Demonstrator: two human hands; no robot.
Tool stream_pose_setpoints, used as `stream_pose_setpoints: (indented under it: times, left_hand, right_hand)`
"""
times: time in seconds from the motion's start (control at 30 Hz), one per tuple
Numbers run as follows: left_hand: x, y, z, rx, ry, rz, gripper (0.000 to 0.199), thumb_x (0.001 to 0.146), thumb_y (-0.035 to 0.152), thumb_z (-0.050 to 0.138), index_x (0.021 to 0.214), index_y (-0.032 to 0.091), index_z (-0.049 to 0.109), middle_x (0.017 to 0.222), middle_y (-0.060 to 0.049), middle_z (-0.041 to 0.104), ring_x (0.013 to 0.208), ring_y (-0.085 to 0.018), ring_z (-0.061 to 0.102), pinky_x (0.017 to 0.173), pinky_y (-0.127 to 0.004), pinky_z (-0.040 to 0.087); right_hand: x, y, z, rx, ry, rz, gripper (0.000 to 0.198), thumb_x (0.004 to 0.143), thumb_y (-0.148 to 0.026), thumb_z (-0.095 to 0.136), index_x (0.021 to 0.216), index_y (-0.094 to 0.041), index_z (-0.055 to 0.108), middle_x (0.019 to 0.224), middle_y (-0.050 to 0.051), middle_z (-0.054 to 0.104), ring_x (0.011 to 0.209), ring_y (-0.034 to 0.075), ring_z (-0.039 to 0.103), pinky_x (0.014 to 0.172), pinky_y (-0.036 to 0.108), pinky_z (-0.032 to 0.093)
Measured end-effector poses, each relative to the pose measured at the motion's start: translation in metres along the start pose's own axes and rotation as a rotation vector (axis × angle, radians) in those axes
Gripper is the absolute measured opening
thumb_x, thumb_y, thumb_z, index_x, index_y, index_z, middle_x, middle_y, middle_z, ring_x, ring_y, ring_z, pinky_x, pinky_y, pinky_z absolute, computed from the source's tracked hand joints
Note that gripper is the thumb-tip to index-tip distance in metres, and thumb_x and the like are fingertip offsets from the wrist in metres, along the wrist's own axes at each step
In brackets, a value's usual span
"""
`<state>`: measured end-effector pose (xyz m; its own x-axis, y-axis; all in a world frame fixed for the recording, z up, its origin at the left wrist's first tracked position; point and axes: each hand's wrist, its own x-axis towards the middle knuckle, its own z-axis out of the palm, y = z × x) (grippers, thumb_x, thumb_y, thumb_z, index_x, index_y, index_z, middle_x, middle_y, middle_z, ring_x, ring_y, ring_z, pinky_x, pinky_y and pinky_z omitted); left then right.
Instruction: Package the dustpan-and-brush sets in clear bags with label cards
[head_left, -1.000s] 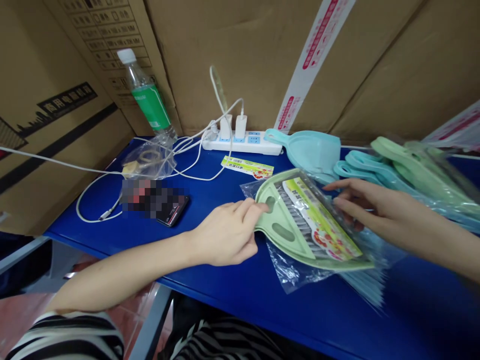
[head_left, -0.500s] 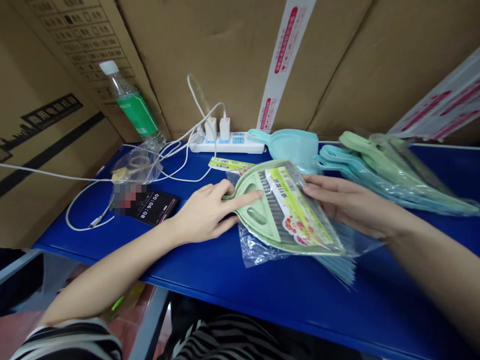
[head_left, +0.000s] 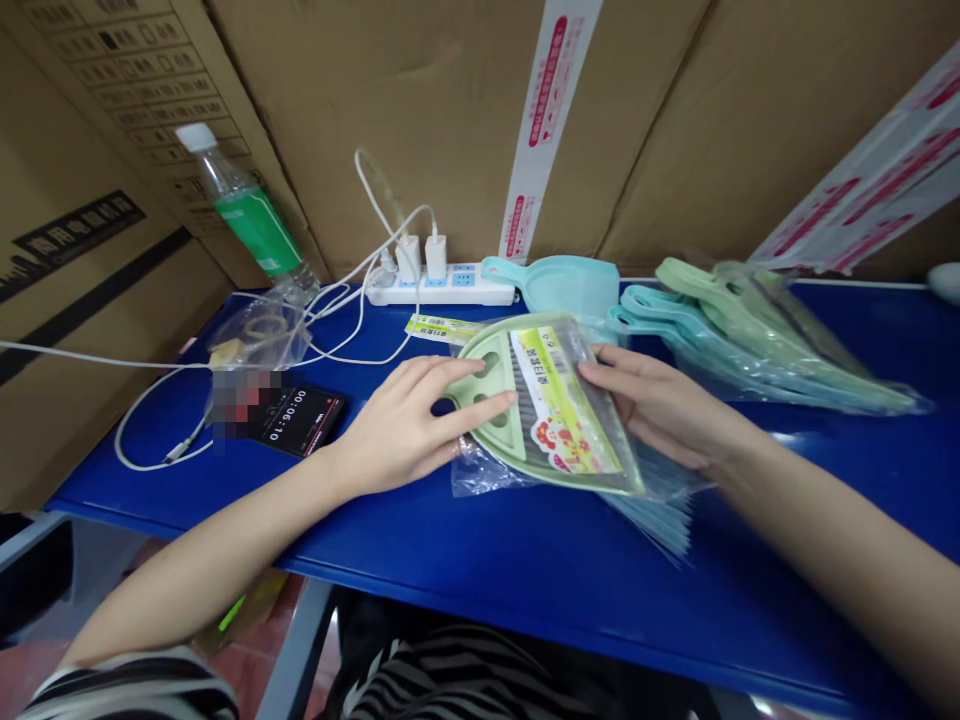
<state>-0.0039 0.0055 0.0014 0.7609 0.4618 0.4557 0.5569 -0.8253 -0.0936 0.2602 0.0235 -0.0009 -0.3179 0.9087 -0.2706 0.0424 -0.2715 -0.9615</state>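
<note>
Bagged green dustpan lies between the hands over the worktop, running left to right: left hand splayed on the handle end, grip unclear, right hand clamped on the wide edge.

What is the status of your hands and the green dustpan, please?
Left hand over narrow end of green dustpan. Right hand at its wide edge. Clear bag around it, label up. Pale-blue bristles stick out beneath.

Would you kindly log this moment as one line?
left hand: spread over bagged green dustpan | right hand: at its wide edge | beyond: blue dustpan, power strip
</note>
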Motion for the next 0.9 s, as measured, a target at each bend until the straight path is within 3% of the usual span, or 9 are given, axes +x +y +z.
stream_pose_setpoints:
  times: [0.17,0.33,0.43,0.6,0.77,0.9]
  left_hand:
    - [0.000,-0.002,-0.002,0.014,0.003,-0.147,0.056,0.093,0.031,0.055,0.145,0.024,0.037,0.136,-0.018,0.047,0.120,-0.033,0.052,0.095,-0.052,0.049]
    - [0.001,-0.002,-0.006,0.004,0.036,0.042,0.044,0.092,0.023,0.059,0.133,0.036,0.051,0.141,-0.010,0.048,0.129,-0.030,0.047,0.105,-0.057,0.040]
    - [0.001,0.001,-0.005,-0.019,0.036,0.135,0.043,0.092,0.014,0.058,0.128,0.037,0.055,0.134,-0.004,0.057,0.123,-0.021,0.054,0.108,-0.050,0.041]
    - [0.001,-0.001,-0.007,-0.004,0.047,0.260,0.034,0.096,0.012,0.051,0.124,0.029,0.059,0.123,-0.005,0.065,0.116,-0.017,0.058,0.098,-0.037,0.050]
    - [0.001,-0.005,-0.015,0.074,0.053,0.194,0.040,0.098,0.014,0.046,0.129,0.036,0.057,0.109,-0.003,0.069,0.085,-0.015,0.061,0.078,-0.029,0.052]
    - [0.000,-0.011,-0.021,0.032,0.081,0.164,0.038,0.100,0.015,0.039,0.126,0.034,0.060,0.108,-0.003,0.070,0.080,-0.012,0.064,0.072,-0.024,0.053]
  right_hand:
    - [-0.001,-0.003,0.004,0.150,0.080,0.106,0.033,0.069,-0.031,0.072,0.099,-0.025,0.059,0.090,0.002,0.075,0.086,0.021,0.072,0.075,0.032,0.059]
    - [-0.004,-0.011,0.010,0.204,0.111,0.114,0.030,0.072,-0.026,0.068,0.101,-0.023,0.058,0.094,0.002,0.075,0.089,0.020,0.071,0.079,0.031,0.058]
    - [-0.006,-0.013,0.013,0.226,0.116,0.138,0.020,0.081,-0.025,0.059,0.101,-0.023,0.059,0.092,0.002,0.075,0.090,0.021,0.071,0.081,0.035,0.059]
    - [-0.004,-0.009,0.013,0.255,0.174,0.126,0.008,0.085,-0.030,0.058,0.091,-0.026,0.061,0.086,0.001,0.074,0.089,0.021,0.071,0.080,0.034,0.059]
    - [-0.003,-0.007,0.009,0.280,0.145,0.104,0.006,0.087,-0.025,0.055,0.085,-0.026,0.060,0.085,0.000,0.074,0.083,0.018,0.071,0.075,0.030,0.059]
    - [-0.005,-0.014,0.013,0.326,0.208,0.128,0.017,0.090,-0.019,0.048,0.082,-0.024,0.061,0.075,-0.001,0.072,0.071,0.015,0.070,0.065,0.026,0.058]
